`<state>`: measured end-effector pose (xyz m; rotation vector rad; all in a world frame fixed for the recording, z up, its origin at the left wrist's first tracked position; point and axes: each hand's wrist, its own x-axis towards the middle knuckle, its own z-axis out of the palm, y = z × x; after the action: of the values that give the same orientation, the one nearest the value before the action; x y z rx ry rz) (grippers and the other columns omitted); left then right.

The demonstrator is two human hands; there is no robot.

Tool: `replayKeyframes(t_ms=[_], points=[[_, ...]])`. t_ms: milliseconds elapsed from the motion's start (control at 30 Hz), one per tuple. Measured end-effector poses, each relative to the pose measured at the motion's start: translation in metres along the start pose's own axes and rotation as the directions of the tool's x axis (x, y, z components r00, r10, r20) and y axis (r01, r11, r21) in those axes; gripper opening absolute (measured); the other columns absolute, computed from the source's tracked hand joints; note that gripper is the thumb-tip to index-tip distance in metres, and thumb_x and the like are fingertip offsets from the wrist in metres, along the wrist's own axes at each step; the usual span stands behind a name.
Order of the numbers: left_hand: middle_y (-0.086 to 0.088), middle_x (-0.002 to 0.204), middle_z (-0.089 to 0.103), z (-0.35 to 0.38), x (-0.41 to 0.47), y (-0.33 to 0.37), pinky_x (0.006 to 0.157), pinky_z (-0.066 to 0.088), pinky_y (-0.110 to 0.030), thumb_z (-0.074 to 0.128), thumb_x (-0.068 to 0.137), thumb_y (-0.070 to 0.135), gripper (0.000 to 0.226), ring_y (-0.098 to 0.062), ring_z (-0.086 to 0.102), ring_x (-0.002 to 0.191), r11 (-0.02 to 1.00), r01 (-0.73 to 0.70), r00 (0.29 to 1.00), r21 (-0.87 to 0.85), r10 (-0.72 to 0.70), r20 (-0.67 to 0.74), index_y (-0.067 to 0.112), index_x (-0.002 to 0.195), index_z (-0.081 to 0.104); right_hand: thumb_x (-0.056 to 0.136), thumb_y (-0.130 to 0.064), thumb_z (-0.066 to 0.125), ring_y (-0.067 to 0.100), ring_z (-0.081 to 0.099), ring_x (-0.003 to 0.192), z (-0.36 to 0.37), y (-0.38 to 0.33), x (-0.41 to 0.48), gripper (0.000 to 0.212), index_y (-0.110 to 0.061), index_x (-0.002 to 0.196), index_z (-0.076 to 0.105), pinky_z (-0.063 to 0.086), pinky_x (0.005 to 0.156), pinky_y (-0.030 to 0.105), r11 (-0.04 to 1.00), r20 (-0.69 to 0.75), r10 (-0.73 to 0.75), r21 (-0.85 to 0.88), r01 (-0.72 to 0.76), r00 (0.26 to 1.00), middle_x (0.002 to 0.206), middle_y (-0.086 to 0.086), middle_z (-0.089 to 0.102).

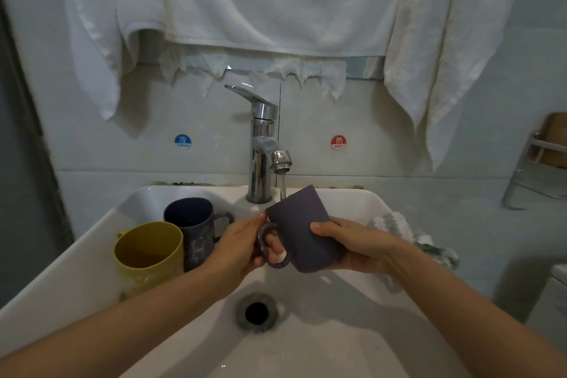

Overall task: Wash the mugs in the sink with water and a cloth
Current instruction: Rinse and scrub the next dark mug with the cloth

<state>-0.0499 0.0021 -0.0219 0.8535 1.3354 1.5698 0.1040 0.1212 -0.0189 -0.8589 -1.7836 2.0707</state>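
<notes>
From where I stood, both hands were clasped on the plain matte purple-grey ceramic mug [302, 230], which hung over the white porcelain sink [337, 331] right under the chrome tap [262, 144]. The left hand [242, 245] gripped it at the looped handle, one fingertip showing through the loop. The right hand [356, 245] wrapped the body from the far side, thumb laid across the near wall.

The mug was tilted, its long axis running from just below the spout down towards the person. The thin stream of running water [282, 186] met its upper end. That end faced away (so I could not tell whether water ran inside or only over the edge).

The white and grey-green knitted cloth [408, 233] lay on the sink's right-hand edge, just beyond the right wrist and apart from the mug. I judged the right hand much the nearer to it, and the left hand's hold on the handle looked enough to carry the mug alone.

A yellow mug [150, 252] and a dark patterned mug [193, 224] stood touching at the left of the basin, seemingly waiting their turn.
</notes>
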Motion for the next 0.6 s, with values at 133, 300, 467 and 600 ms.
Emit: replayKeyframes(t_ms=[133, 300, 467, 600], points=[[-0.004, 0.057, 0.062, 0.006, -0.003, 0.0, 0.039, 0.029, -0.016, 0.026, 0.102, 0.025, 0.042, -0.01, 0.046, 0.049, 0.997, 0.008, 0.997, -0.071, -0.002, 0.081, 0.005, 0.084, 0.058, 0.064, -0.033, 0.069, 0.025, 0.064, 0.1, -0.003, 0.0, -0.001, 0.068, -0.007, 0.124, 0.051, 0.056, 0.08, 0.038, 0.997, -0.044, 0.025, 0.075, -0.022, 0.999, 0.118, 0.016, 0.064], [-0.007, 0.079, 0.073, 0.006, -0.001, -0.001, 0.04, 0.031, -0.015, 0.026, 0.102, 0.014, 0.027, -0.008, 0.047, 0.049, 0.993, -0.062, 0.989, -0.102, 0.075, 0.13, 0.001, 0.107, 0.048, 0.063, -0.033, 0.068, 0.026, 0.062, 0.104, -0.003, 0.003, -0.002, 0.069, -0.008, 0.125, 0.051, 0.053, 0.086, 0.041, 0.993, -0.064, 0.03, 0.113, -0.023, 0.997, 0.12, 0.015, 0.063], [0.008, 0.06, 0.062, 0.006, -0.005, -0.003, 0.046, 0.032, -0.014, 0.032, 0.1, 0.008, 0.021, -0.002, 0.042, 0.049, 0.98, -0.156, 0.984, 0.125, 0.142, 0.112, 0.005, 0.105, 0.052, 0.065, -0.03, 0.067, 0.027, 0.061, 0.106, -0.001, 0.006, 0.0, 0.063, -0.008, 0.123, 0.052, 0.051, 0.09, 0.043, 0.987, -0.06, 0.041, 0.16, -0.031, 0.997, 0.121, 0.016, 0.062], [0.005, 0.043, 0.049, 0.0, -0.005, 0.002, 0.043, 0.033, -0.015, 0.031, 0.101, 0.027, 0.039, -0.006, 0.04, 0.041, 0.931, -0.178, 0.983, 0.319, 0.183, 0.014, 0.004, 0.083, 0.056, 0.067, -0.026, 0.081, 0.029, 0.059, 0.113, 0.0, 0.011, 0.004, 0.07, -0.007, 0.127, 0.051, 0.047, 0.096, 0.049, 0.999, 0.036, 0.015, 0.029, -0.016, 0.999, 0.123, 0.014, 0.062]])
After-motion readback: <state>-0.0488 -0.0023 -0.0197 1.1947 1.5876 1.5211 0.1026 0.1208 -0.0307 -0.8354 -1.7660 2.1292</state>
